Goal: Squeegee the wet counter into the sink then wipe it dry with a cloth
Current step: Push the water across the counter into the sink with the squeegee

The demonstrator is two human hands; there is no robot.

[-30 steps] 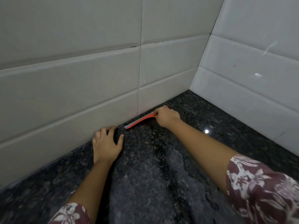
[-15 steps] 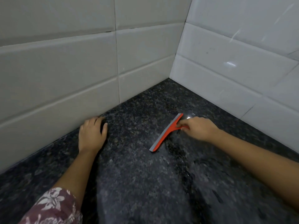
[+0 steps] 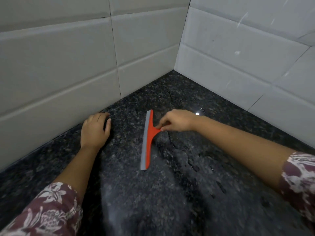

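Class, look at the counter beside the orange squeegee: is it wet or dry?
Wet. Water streaks and droplets glisten on the counter right of the squeegee, which the right hand pinches.

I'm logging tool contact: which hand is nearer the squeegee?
Right. The right hand pinches the squeegee by its handle, from the blade's right side. The left hand rests on the counter to the squeegee's left, apart from it.
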